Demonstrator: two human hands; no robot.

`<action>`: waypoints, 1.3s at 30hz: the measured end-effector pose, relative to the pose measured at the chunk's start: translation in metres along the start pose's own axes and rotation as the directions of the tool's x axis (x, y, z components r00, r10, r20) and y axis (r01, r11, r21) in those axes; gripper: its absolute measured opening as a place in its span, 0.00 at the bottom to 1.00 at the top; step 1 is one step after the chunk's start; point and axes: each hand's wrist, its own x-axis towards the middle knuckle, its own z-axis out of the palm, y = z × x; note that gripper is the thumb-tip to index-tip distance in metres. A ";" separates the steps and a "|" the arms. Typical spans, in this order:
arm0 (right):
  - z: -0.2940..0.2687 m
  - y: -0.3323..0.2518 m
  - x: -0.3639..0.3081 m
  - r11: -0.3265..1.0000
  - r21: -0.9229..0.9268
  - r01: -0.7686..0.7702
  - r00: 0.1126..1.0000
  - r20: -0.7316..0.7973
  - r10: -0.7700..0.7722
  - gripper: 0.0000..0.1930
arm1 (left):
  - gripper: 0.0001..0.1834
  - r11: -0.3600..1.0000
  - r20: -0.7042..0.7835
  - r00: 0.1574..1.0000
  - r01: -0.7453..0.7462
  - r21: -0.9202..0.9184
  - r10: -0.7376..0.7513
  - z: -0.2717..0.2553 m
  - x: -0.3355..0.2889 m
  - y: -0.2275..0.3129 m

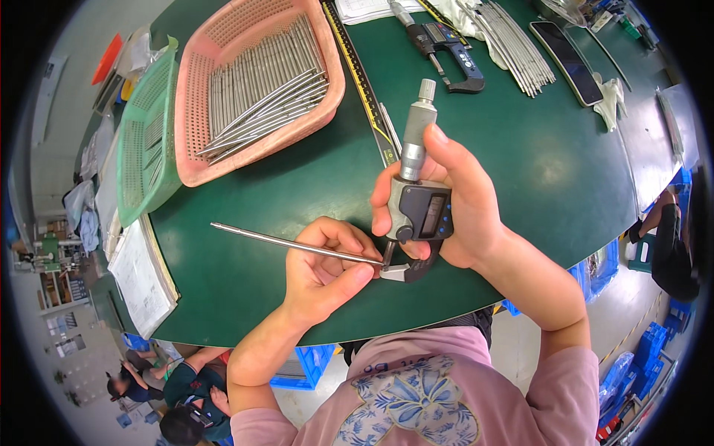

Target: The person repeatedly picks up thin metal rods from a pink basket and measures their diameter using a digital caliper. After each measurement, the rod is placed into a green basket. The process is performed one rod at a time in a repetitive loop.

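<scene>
By the table's near edge [409, 312], a rod [260, 235] is pinched by the left hand [325, 267], a micrometer [421, 208] clasped by the right hand [472, 197]; readings could be skewed by tilt.

The left hand [320, 276] holds a metal rod [268, 237], the right hand [470, 204] a micrometer [421, 211] at its end.

Dark lettering [402, 363] marks the pink shirt [431, 401]; the micrometer display [432, 214] is unreadable.

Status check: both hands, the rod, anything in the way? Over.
Left hand pinching slender metal rod. Right hand gripping digital micrometer. Rod's right end at the micrometer; seating unclear. Pink basket stands apart, not in the way.
</scene>
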 end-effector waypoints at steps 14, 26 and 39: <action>-0.001 0.001 0.003 0.996 0.061 -0.063 0.998 0.015 0.063 0.35 | 0.11 0.999 0.000 0.999 0.044 -0.008 -0.044 -0.005 -0.001 -0.001; -0.002 0.002 0.002 0.992 0.078 -0.096 0.995 0.030 0.094 0.35 | 0.12 0.999 0.077 0.997 0.022 -0.042 -0.019 -0.004 0.000 0.000; -0.001 0.004 0.002 0.998 0.057 -0.021 0.999 0.042 0.019 0.35 | 0.11 0.999 0.070 0.997 0.020 0.039 -0.023 -0.007 -0.001 0.000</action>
